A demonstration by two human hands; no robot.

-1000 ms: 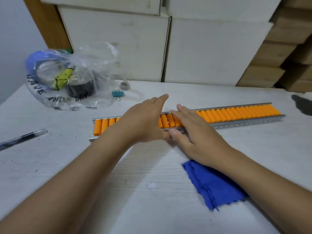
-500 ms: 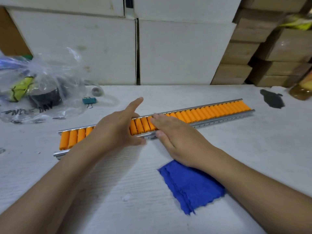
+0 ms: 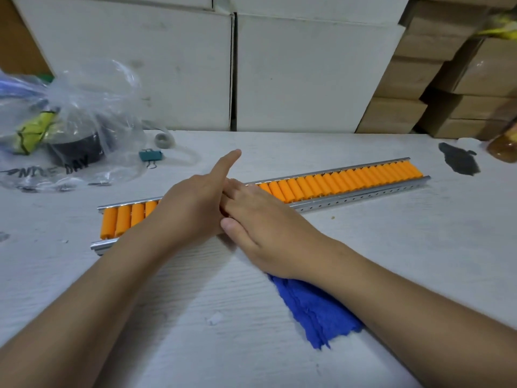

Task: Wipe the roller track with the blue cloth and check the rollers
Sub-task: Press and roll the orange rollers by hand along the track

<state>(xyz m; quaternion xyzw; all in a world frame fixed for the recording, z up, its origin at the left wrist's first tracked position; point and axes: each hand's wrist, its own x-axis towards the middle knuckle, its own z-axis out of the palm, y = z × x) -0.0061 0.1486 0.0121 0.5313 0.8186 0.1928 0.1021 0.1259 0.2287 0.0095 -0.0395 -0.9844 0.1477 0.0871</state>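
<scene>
One roller track (image 3: 361,195) lies slantwise across the white table (image 3: 167,289), its near-left end low and its far-right end running up toward the stacked brown cartons (image 3: 405,88). Its orange rollers (image 3: 335,182) sit side by side between two silver rails; four show at the left end and roughly twenty on the right stretch, though the blur there makes an exact count unsafe. The middle rollers are hidden under the two hands.

The left hand (image 3: 190,211) rests flat across the track, palm down, fingers loosely spread and gripping nothing, the forefinger lifted and pointing to the far side. The right hand (image 3: 260,222) lies just beside it, touching it, fingers stretched out flat over the rollers and the thumb down by the near rail; it too has hold of nothing. Whether the fingertips press the rollers I cannot tell, since the left hand covers them.

One blue cloth (image 3: 310,309) lies crumpled on the table nearer than the track, partly under the right wrist and forearm, so its far edge is hidden.

At the far left sits one clear plastic bag (image 3: 84,113), cut off by the frame, with a dark roll and something yellow inside and black lettering I can only half read. Near it lie one teal binder clip (image 3: 151,156) and one small grey ring (image 3: 163,140). Far right there is one dark patch (image 3: 458,162) on the table, and an amber object (image 3: 503,147) cut off at the edge. Two large white boxes (image 3: 307,74) stand along the far side.
</scene>
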